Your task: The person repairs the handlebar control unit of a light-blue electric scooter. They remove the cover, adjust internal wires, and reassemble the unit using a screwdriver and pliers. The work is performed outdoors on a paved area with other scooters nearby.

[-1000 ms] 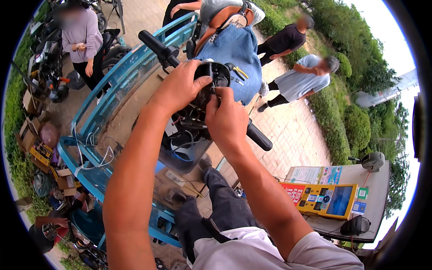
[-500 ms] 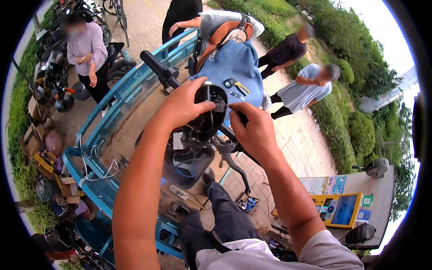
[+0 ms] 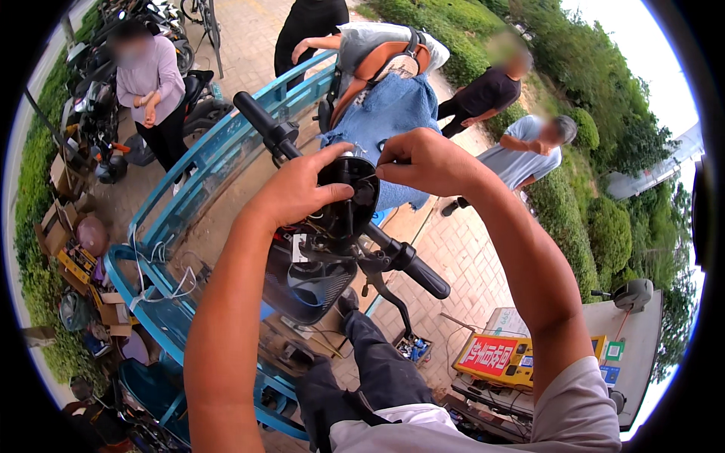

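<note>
Fingers (image 3: 337, 194) spread on one side, bent on the other, around a round black housing (image 3: 362, 202)

On the left side, a blue metal frame (image 3: 134, 299) sweeps in a long curve of rails. Beyond it stands a person in a lilac top (image 3: 155, 75); at the upper right are a person in a dark shirt (image 3: 491, 87) and another in a pale blue shirt (image 3: 521, 158).

Just past the housing, a blue cloth (image 3: 389, 113) lies draped. A black handlebar (image 3: 387, 245) runs out to a grip at either end, with the housing at its middle, between both hands. Below the housing sits a dark mesh basket (image 3: 313, 283).

The left hand (image 3: 298, 189) cups the housing's left side, thumb and forefinger set wide apart. The right hand (image 3: 427, 162) is at the right rim, fingers curled, thumb and forefinger tips near each other; whether they pinch anything, I cannot tell. Smallest is a white block (image 3: 300, 248) under the left hand, near the basket.
</note>
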A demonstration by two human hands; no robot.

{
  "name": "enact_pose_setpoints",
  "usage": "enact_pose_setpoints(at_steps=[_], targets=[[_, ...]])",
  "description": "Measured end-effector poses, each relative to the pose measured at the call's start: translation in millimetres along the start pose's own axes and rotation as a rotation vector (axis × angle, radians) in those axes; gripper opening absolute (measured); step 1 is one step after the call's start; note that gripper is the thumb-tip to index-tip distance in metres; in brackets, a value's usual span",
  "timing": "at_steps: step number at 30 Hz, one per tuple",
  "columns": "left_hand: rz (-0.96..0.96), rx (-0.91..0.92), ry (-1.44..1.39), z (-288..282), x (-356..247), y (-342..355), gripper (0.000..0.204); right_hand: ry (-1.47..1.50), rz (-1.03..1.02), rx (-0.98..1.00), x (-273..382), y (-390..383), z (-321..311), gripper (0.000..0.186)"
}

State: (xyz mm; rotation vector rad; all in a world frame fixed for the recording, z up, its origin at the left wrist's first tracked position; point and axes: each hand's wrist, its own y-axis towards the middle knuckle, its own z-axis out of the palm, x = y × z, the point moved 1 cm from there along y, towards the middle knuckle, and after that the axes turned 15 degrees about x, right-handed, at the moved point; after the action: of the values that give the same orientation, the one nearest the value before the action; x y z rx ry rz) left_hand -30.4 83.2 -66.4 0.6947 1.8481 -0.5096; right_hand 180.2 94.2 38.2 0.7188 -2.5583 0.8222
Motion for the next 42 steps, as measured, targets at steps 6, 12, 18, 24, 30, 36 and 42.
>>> enact_pose_setpoints(at_steps=[6,12,18,24,30,36,42], targets=[[-0.043,-0.006,-0.06,3,-2,-1,0.069,-0.04,-0.069,0.064,-20,8,-2,0.023],[-0.036,-0.028,-0.059,4,-1,-3,0.068,-0.055,-0.11,-0.142,-26,-2,32,0.018],[-0.003,-0.01,-0.014,4,-5,-3,0.068,-0.102,-0.074,-0.226,-26,-5,41,0.018],[-0.034,-0.009,-0.058,4,-6,-3,0.064,-0.213,0.03,-0.114,-8,1,17,0.02],[-0.019,-0.073,-0.016,7,-7,-5,0.062,-0.297,0.155,-0.328,-1,-7,55,0.022],[0.003,-0.079,-0.085,9,-3,-3,0.062,-0.241,0.113,-0.331,-4,-8,50,0.019],[-0.048,-0.026,-0.124,5,-6,-3,0.065,-0.287,-0.077,-0.17,-3,-8,24,0.014]])
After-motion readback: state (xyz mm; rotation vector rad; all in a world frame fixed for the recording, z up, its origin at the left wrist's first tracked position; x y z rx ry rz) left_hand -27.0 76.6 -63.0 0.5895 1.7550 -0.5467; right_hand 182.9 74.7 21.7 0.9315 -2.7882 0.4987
